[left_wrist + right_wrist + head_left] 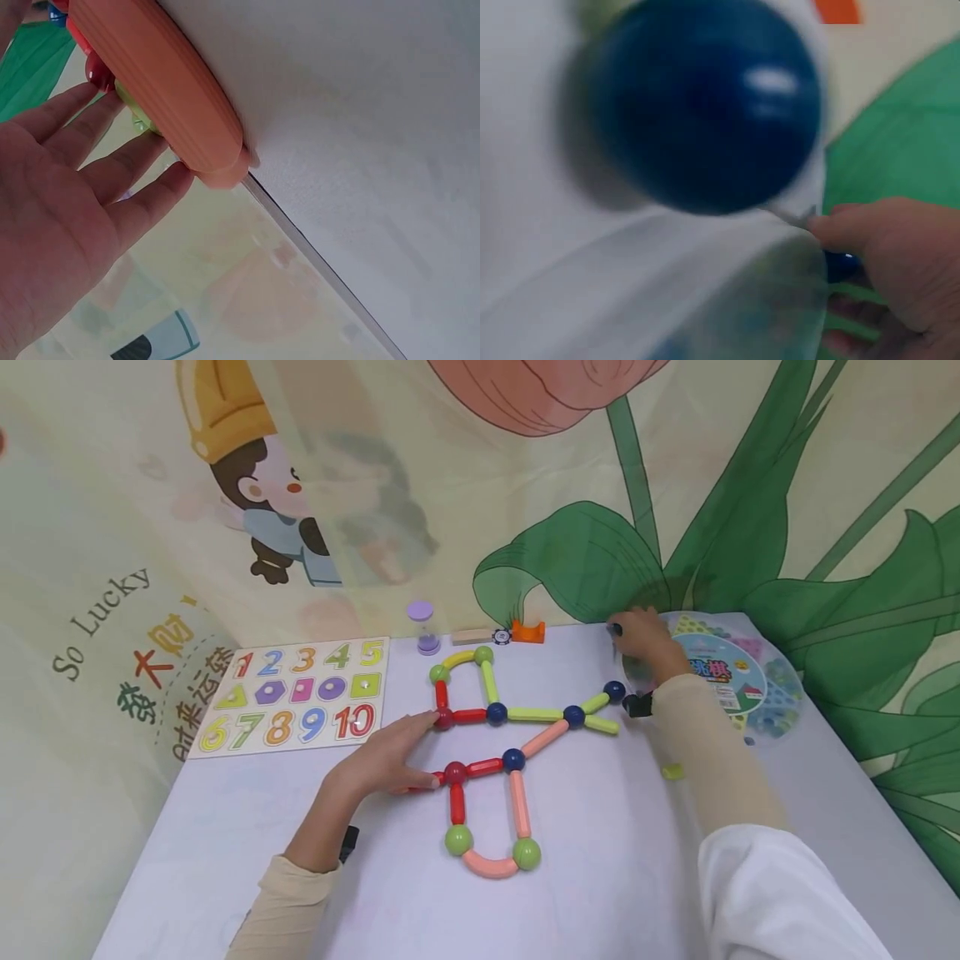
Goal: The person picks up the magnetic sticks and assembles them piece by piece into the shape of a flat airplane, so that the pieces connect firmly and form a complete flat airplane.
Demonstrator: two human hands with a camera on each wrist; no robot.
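Observation:
A figure of magnetic rods and balls lies on the white table (592, 827). My left hand (378, 756) reaches its left side with fingers extended, fingertips right at the upper red ball (444, 718) and the thumb over a red rod (437, 777). In the left wrist view, a large orange-red rod (161, 82) passes the fingertips. My right hand (643, 639), at the back right, pinches a dark blue ball (841, 266), mostly hidden by the fingers. Below that hand, another blue ball (614, 692) tips a green rod (596, 703); it looms large in the right wrist view.
A number puzzle board (288, 697) lies at the left. Along the back stand a purple sand timer (425, 631) and a small orange piece (528, 632). A round clear game package (757, 681) lies at the right, partly behind the right arm. A loose green rod (672, 772) lies beside that arm.

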